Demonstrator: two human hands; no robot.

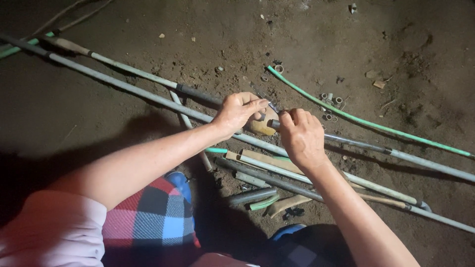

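Both hands meet over pipes: right [301, 136] grips a grey pipe [356, 143], left [238, 111] pinches a blade [264, 99].

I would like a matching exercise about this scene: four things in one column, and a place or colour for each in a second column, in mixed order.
Things:
1. left hand
2. right hand
3. thin green pipe
4. small cut rings

Descriptions:
A. loose on the dirt beyond the hands
B. grips a dark pipe end
C. runs toward the right edge
D. pinches a small blade-like tool

Pairs: 1-D, 2-B, 3-C, 4-A
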